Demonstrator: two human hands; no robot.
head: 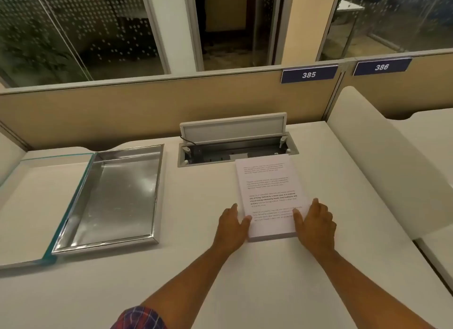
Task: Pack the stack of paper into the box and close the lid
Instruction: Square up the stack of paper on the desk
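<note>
A stack of printed white paper (pixel 269 194) lies flat on the white desk, right of centre. My left hand (pixel 231 227) presses against the stack's near left edge, thumb on the top sheet. My right hand (pixel 315 224) holds the near right edge the same way. The box (pixel 157 194) lies open on the left of the desk, its shiny silver inside empty. Its lid (pixel 34 206) is folded out flat to the left, white with a teal spine edge.
A cable hatch (pixel 235 145) stands open in the desk just behind the paper, its flap raised. A beige partition with number plates 385 (pixel 308 74) and 386 runs along the back. A white divider (pixel 382 162) rises on the right.
</note>
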